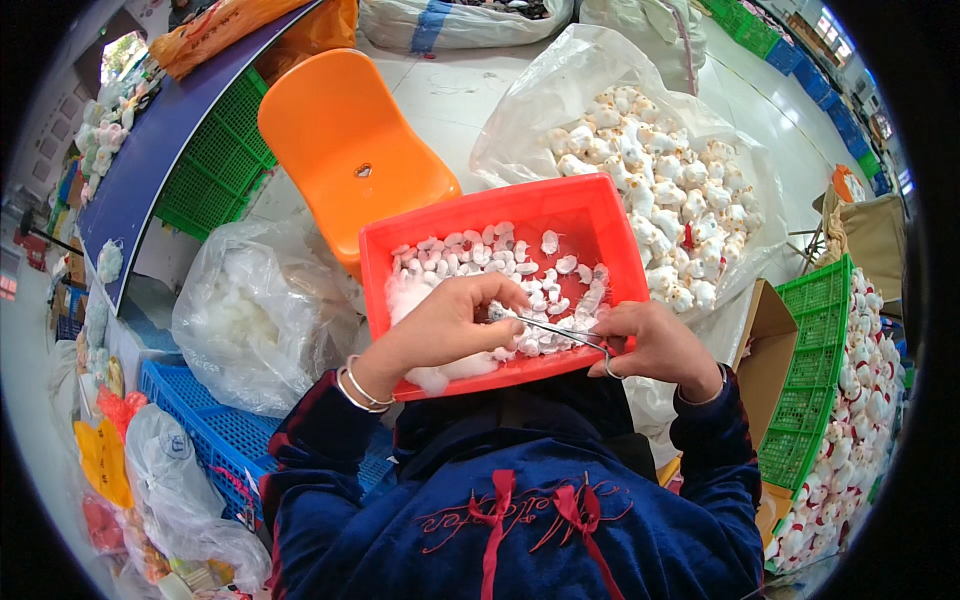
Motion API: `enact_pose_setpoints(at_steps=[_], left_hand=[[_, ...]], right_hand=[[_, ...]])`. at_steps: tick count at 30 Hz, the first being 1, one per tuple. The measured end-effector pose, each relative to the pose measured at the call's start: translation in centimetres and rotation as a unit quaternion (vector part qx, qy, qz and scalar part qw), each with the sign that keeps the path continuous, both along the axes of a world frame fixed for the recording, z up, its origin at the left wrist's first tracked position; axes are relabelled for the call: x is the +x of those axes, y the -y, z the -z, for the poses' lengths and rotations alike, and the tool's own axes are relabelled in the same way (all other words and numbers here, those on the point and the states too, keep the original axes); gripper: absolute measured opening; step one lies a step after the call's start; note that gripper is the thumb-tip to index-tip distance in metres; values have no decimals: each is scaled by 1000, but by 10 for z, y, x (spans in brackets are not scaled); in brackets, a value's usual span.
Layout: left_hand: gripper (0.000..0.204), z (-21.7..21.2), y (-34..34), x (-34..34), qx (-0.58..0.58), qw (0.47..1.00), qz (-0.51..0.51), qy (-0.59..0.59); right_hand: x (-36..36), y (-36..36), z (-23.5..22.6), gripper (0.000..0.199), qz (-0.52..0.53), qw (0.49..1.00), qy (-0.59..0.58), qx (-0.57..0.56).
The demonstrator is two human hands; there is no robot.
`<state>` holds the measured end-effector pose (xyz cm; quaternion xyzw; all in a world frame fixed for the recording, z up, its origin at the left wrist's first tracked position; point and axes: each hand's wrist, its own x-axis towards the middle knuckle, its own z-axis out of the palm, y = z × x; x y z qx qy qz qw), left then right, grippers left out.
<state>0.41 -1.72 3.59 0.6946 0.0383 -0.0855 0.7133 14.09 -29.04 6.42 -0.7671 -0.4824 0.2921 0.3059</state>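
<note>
Head cam is looking straight down at a person working over a red plastic tray [600,215] sitting on their lap, half full of small white stuffed pieces [480,255]. Right hand [655,345] is gripping a pair of metal scissors [565,335], fingers curled tight through the handles, blades pointing left and looking nearly closed. Left hand [450,325] is pinching down, fingertips [510,298] bunched narrow on something small right at the blade tips, can't tell exactly what. Loose white stuffing fluff [410,295] is sitting just beside that hand. An orange chair [345,145] is standing behind the tray.
</note>
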Motion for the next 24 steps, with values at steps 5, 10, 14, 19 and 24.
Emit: enact_pose_setpoints(at_steps=[5,10,14,19,24], left_hand=[[6,0,-14,1,10,1000,1,-17],[5,10,-19,-3,-21,998,-49,28],[24,11,-25,-2,-28,993,-102,-46],[43,19,-14,9,49,992,-34,-108],[36,18,-12,14,3,991,-23,-132]], right_hand=[[-1,7,-3,37,8,1000,0,1],[-3,6,-9,33,-11,996,92,1],[-5,9,-13,31,6,978,206,-5],[-15,0,-34,34,-15,935,353,-31],[-18,-6,-45,25,-46,898,436,-43]])
